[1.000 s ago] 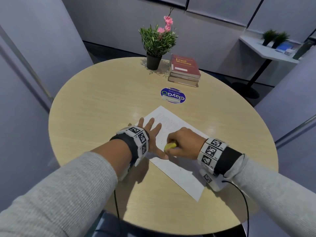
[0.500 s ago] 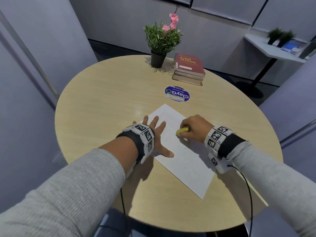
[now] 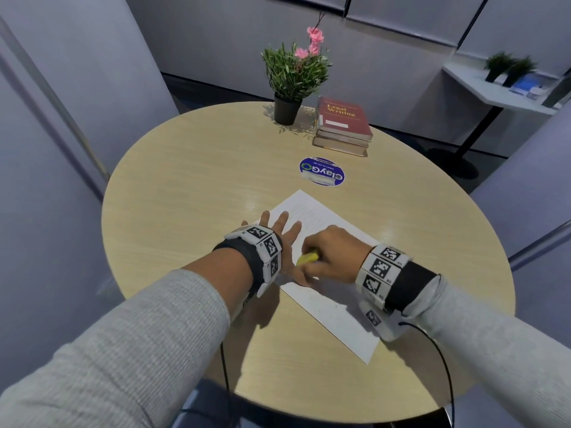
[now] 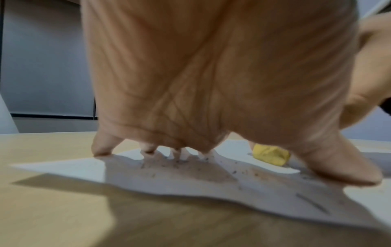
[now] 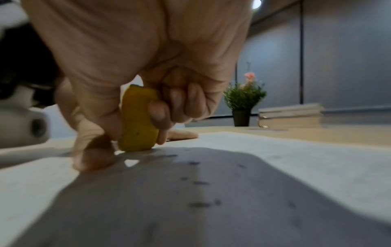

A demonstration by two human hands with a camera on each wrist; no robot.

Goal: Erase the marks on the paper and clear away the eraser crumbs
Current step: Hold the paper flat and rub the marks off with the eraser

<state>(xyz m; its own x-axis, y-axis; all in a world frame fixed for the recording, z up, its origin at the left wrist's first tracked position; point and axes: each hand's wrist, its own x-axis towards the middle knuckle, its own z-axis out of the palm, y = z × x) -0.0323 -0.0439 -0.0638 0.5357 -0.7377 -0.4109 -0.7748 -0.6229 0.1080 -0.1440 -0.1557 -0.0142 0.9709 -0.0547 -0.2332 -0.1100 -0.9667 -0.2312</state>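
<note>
A white sheet of paper (image 3: 335, 307) lies slantwise on the round wooden table (image 3: 191, 180), with faint pencil marks (image 3: 306, 213) near its far corner. My left hand (image 3: 279, 234) presses flat on the paper's left edge with fingers spread (image 4: 101, 148). My right hand (image 3: 332, 253) grips a yellow eraser (image 3: 307, 258) and holds its end down on the paper (image 5: 296, 158) just beside my left thumb (image 4: 349, 170). The eraser (image 5: 137, 120) stands on end between thumb and curled fingers. Dark eraser crumbs (image 4: 180, 163) (image 5: 198, 183) are scattered over the sheet.
A potted plant with pink flowers (image 3: 293, 78) and a stack of books (image 3: 343, 126) stand at the table's far side. A round blue sticker (image 3: 322, 176) lies between them and the paper. A side shelf (image 3: 500, 88) is at the back right.
My right hand with the eraser went up the sheet and has come back down toward my left thumb. The left hand has stayed flat on the paper.
</note>
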